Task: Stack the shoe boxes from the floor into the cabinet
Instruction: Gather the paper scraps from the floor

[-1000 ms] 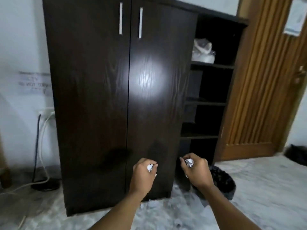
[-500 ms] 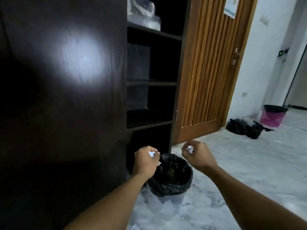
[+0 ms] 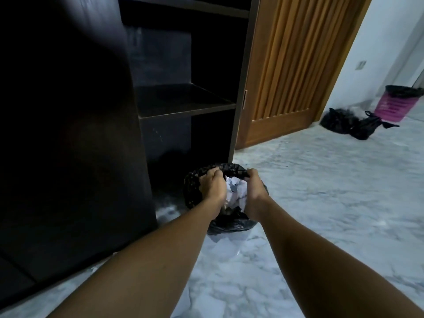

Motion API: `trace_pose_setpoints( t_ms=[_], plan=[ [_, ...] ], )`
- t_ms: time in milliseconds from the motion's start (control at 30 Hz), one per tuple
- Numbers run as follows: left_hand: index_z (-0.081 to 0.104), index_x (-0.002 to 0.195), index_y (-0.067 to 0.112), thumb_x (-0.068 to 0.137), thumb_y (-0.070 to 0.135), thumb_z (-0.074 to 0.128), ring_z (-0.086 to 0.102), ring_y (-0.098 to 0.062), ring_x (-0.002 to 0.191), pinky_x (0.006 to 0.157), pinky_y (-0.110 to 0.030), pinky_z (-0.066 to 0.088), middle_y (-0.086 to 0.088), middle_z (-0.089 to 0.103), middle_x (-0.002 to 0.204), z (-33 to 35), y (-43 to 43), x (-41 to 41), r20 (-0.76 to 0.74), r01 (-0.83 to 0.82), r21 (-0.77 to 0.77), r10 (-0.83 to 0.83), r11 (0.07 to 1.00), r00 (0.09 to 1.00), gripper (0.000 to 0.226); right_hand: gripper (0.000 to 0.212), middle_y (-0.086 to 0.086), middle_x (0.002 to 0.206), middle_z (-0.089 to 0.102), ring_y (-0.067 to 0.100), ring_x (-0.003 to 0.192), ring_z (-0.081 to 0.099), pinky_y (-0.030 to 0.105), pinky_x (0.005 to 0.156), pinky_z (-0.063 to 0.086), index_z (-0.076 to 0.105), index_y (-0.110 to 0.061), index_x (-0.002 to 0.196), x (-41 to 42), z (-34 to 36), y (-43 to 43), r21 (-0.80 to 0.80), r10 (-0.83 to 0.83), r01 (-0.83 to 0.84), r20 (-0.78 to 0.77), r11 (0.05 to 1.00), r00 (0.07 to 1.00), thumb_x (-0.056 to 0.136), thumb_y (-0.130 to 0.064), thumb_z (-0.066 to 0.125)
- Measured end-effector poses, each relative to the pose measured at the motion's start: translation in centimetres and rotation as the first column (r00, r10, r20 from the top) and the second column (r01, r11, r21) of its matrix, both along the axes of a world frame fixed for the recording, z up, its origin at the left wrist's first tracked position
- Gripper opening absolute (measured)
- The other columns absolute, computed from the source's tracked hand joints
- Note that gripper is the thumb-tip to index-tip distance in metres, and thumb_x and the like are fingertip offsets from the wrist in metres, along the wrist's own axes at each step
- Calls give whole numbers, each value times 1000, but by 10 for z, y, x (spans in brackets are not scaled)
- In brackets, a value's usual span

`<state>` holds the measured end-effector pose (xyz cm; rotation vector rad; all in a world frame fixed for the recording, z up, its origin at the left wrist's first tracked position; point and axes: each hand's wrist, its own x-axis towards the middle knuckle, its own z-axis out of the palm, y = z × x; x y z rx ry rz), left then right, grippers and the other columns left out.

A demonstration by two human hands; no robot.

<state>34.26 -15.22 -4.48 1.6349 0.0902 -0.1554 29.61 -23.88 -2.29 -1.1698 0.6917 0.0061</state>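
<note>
Left hand (image 3: pixel 212 187) and right hand (image 3: pixel 252 190) curl over the bin (image 3: pixel 229 226) beside the cabinet (image 3: pixel 68 134), paper (image 3: pixel 236 192) between them; what either grip holds is unclear.

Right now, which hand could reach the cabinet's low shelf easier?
Probably the left. The left hand sits on the cabinet side of the black-lined bin, nearest the low shelf; the right hand is on the door side. Crumpled paper lies between both hands.
</note>
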Motion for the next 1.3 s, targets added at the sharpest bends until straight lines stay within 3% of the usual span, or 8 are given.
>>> trace_pose_setpoints(
  t_ms=[167, 367, 567, 700, 800, 1100, 1233, 1300],
  plan=[
    [40, 147, 30, 94, 9, 42, 57, -36, 121, 88, -36, 55, -12, 48, 145, -13, 0, 8, -15, 164, 91, -163, 982, 987, 57, 44, 9, 79, 63, 29, 75, 61, 36, 67, 45, 55, -23, 77, -3, 10, -3, 3, -71, 71, 71, 998, 995, 104, -47, 29],
    [32, 153, 22, 99, 0, 43, 53, -1, 74, 60, -17, 45, -2, 40, 153, -14, 13, 12, 12, 186, 97, -188, 978, 982, 59, 43, -1, 91, 57, 19, 79, 58, 40, 76, 51, 58, -19, 121, 2, -3, -1, -127, -138, 146, 74, 981, 988, 102, -49, 34],
    [48, 143, 14, 95, 9, 61, 59, -21, 114, 85, -24, 44, -7, 56, 137, -3, 38, 1, 57, 190, 196, -205, 962, 977, 50, 37, 12, 82, 65, 34, 85, 64, 44, 82, 54, 65, -5, 97, -5, -5, 6, -441, -89, 107, 61, 891, 994, 101, -35, 45],
    [51, 139, 11, 91, 12, 68, 61, -23, 114, 94, -28, 50, -8, 61, 129, 17, 67, -11, 57, 192, 271, -215, 943, 975, 51, 39, 9, 62, 53, 25, 60, 49, 31, 57, 37, 56, -10, 68, -13, 8, 23, -653, 22, 45, 93, 756, 995, 102, -28, 48],
    [50, 139, 11, 91, 16, 70, 61, -20, 107, 84, -23, 51, -7, 64, 124, 38, 95, -21, 83, 192, 344, -234, 919, 969, 52, 32, 8, 68, 60, 27, 66, 58, 35, 67, 46, 60, -15, 71, -16, 22, 47, -727, 141, -15, 113, 686, 984, 98, -28, 53],
    [54, 136, 13, 86, 28, 73, 65, -21, 107, 97, -34, 50, -7, 68, 115, -11, 259, -69, 92, 167, 701, -320, 693, 943, 55, 21, 6, 90, 70, 25, 87, 67, 31, 74, 53, 68, -14, 105, -50, -25, 139, -939, 674, -333, -194, 81, 713, 93, -30, 62],
    [53, 138, 13, 90, 38, 68, 56, -24, 124, 104, -36, 45, -8, 60, 132, -114, 357, -120, 49, 9, 693, -60, 721, 997, 56, 53, 4, 129, 60, 19, 112, 59, 34, 93, 49, 55, -20, 133, -73, -91, 154, -842, 712, -496, -481, -211, 512, 92, -54, 58],
    [44, 146, 16, 92, 49, 61, 40, -23, 139, 113, -38, 35, -6, 48, 147, -164, 402, -154, -12, 34, 769, -39, 638, 999, 65, 80, -4, 145, 43, 13, 126, 49, 33, 101, 44, 36, -31, 148, -92, -126, 155, -808, 722, -545, -514, -225, 464, 83, -70, 59]
  ],
)
